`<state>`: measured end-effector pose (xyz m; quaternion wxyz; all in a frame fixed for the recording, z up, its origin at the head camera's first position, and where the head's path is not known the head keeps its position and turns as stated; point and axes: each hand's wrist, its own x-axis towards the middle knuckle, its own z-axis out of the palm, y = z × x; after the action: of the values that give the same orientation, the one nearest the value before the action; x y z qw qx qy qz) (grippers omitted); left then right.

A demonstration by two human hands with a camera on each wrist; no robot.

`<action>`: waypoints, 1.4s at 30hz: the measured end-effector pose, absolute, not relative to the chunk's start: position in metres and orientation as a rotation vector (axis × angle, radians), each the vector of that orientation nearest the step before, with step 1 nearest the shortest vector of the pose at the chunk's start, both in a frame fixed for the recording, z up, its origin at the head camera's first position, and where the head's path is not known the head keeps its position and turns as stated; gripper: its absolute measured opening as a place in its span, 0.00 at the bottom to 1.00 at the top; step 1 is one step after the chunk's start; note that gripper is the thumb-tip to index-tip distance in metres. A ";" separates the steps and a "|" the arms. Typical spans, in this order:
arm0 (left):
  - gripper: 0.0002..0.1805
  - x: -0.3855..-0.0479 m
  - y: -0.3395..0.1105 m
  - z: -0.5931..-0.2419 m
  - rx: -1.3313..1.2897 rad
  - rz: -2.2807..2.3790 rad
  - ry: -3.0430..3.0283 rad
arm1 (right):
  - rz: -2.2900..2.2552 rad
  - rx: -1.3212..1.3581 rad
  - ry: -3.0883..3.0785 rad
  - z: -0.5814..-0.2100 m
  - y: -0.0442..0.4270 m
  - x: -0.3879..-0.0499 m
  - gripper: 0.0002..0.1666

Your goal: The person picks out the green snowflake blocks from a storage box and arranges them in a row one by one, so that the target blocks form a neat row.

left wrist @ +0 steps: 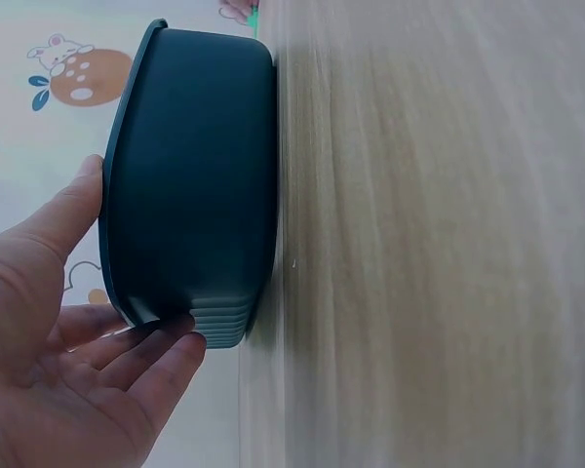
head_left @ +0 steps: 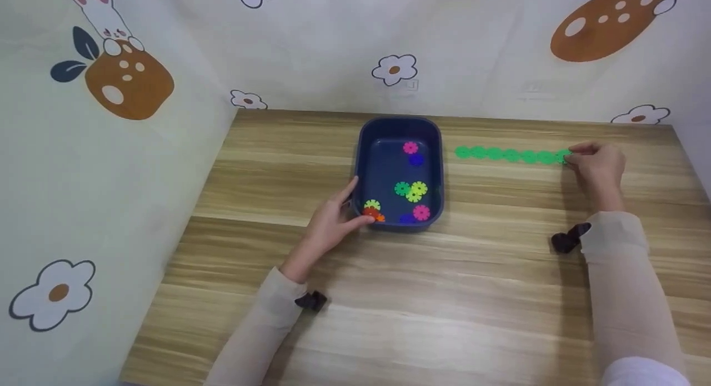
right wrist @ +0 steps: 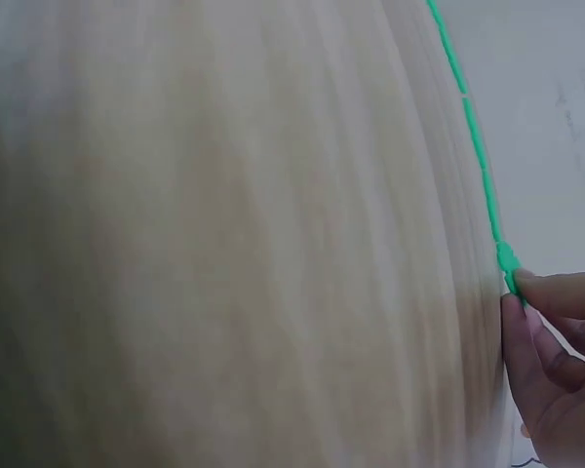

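A row of green notched plastic discs [head_left: 511, 154] lies in a straight line on the table, right of a dark blue plastic basin [head_left: 399, 122]. My right hand [head_left: 600, 163] pinches the green disc [right wrist: 510, 270] at the row's right end between thumb and fingers. At the basin's near left corner my left hand [head_left: 328, 222] grips the rim. In the left wrist view, its thumb is on the rim and its fingers curl against the outer wall [left wrist: 195, 175]. Loose discs in pink [head_left: 421, 212], yellow [head_left: 419, 188], green, blue and red lie inside the basin.
The wood-grain table [head_left: 444, 308] reaches back to a pale wall covering [head_left: 311, 53] printed with flowers and rabbits. Black wrist-worn devices sit at the left cuff [head_left: 311, 301] and the right cuff [head_left: 569, 239].
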<state>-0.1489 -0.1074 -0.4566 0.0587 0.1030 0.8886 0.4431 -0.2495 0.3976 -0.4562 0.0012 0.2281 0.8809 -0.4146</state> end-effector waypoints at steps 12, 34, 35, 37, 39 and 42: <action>0.49 -0.148 -0.109 -0.456 0.301 1.279 2.728 | -1.197 0.746 2.809 -0.457 0.393 -0.253 0.16; 0.49 -0.149 -0.107 -0.456 0.258 1.277 2.721 | -1.884 0.777 2.512 -0.436 0.375 -0.253 0.03; 0.49 -0.148 -0.107 -0.456 0.251 1.280 2.718 | -1.910 0.755 2.515 -0.434 0.370 -0.253 0.04; 0.49 -0.148 -0.108 -0.457 0.267 1.274 2.728 | -1.965 0.701 2.527 -0.432 0.359 -0.253 0.06; 0.49 -0.149 -0.108 -0.458 0.283 1.266 2.741 | -1.998 0.638 2.536 -0.429 0.348 -0.253 0.06; 0.49 -0.149 -0.107 -0.458 0.294 1.251 2.754 | -2.013 0.538 2.569 -0.425 0.331 -0.253 0.03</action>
<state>-0.1487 -0.1075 -0.4580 0.0510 0.0965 0.9050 0.4112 -0.2534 0.3313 -0.4251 -0.0828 0.1622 0.7740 -0.6065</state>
